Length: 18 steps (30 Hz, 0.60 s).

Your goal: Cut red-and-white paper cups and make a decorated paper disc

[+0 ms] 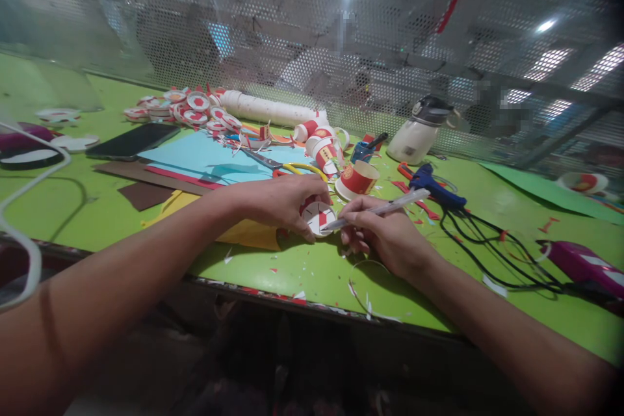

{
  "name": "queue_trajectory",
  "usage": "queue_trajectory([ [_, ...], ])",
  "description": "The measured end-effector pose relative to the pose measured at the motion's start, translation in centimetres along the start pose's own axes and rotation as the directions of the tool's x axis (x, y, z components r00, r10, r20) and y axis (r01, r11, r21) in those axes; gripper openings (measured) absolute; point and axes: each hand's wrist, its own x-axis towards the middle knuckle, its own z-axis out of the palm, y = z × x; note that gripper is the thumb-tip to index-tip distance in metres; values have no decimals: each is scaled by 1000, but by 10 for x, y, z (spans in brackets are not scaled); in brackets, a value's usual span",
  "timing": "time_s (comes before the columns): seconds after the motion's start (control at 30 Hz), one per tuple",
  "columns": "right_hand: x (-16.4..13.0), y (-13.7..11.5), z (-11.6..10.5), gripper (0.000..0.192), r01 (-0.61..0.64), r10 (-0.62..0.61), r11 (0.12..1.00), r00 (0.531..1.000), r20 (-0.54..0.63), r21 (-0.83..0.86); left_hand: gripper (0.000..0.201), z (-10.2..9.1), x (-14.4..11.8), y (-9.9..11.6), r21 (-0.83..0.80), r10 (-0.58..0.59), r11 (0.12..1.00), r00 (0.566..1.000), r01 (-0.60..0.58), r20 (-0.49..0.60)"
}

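Note:
A small white paper disc [316, 222] with dark lines and a red patch lies near the table's front edge. My left hand [292, 205] is closed around its far left rim, thumb at the near side. A pen with a clear barrel [397, 202] is pinched in my right hand [377, 231], its tip at the disc's face. Just beyond the disc stands a cut red and white paper cup [357, 179]. Scissors with yellow and orange handles [297, 169] lie behind my left hand, partly covered by it.
Coloured paper sheets [205, 156] and a black phone [134, 141] lie left, before piled paper discs [195, 107] and a long stack of cups [268, 106]. Rightward are a blue glue gun [431, 185] with black cable, a white jug [416, 136] and a purple tool [587, 270].

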Motion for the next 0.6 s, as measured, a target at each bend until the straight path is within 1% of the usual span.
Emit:
queue_trajectory([
  [0.13,0,-1,0,7,-8,8,1000,1000,-3,-4,43,0,-1,0,28,25,999,999,-24,-25],
  [0.27,0,1,0,7,6,-6,1000,1000,-7,-8,41,-1,-1,1,32,35,999,999,-34,-27],
  [0.37,0,2,0,7,-6,6,1000,1000,-3,-7,41,-1,-1,1,41,46,998,998,-44,-35],
  [0.6,-1,0,1,6,-7,7,998,1000,0,-65,42,-1,-1,1,37,51,998,998,-50,-42],
])
